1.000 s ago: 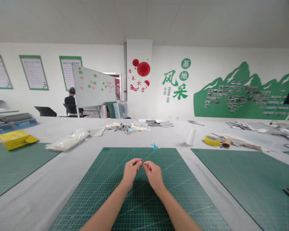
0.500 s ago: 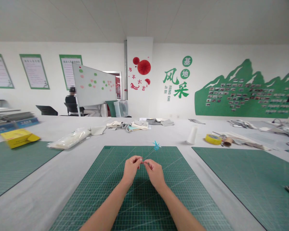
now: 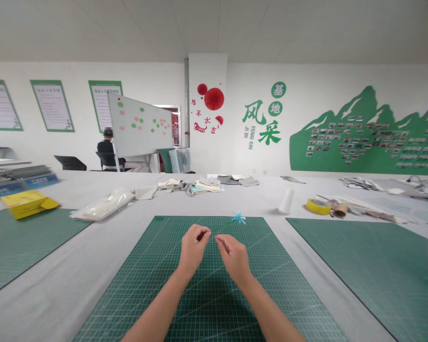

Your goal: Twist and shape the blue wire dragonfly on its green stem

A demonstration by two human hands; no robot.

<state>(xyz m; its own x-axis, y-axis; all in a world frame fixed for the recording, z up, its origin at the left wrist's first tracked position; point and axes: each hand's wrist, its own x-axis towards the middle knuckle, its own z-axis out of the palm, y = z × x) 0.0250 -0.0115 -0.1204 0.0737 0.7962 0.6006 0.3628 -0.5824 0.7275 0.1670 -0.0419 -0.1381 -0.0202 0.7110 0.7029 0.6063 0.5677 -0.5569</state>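
Observation:
Above the green cutting mat (image 3: 185, 294), my left hand (image 3: 193, 249) is closed in a pinch. A small light-blue flower-like piece (image 3: 238, 218) with thin spread petals shows just beyond my hands. Its thin stem slants down towards the fingertips of my left hand, which seem to hold its end. My right hand (image 3: 233, 256) is also pinched, a short way to the right and a little lower. Whatever lies between its finger and thumb is too small to make out. The two hands are apart from each other.
On the grey-covered table are a yellow box (image 3: 30, 203), a clear plastic packet (image 3: 105, 205), fabric scraps (image 3: 207, 185), a white cone (image 3: 287, 200) and a yellow tape roll (image 3: 318, 205). Another cutting mat (image 3: 371, 266) lies right. A person (image 3: 107, 147) sits far off by a whiteboard.
My hands have drawn apart: the right one moved right, the left one slightly left and up. The blue flower-like piece has swung to the right and shows its petals at another angle.

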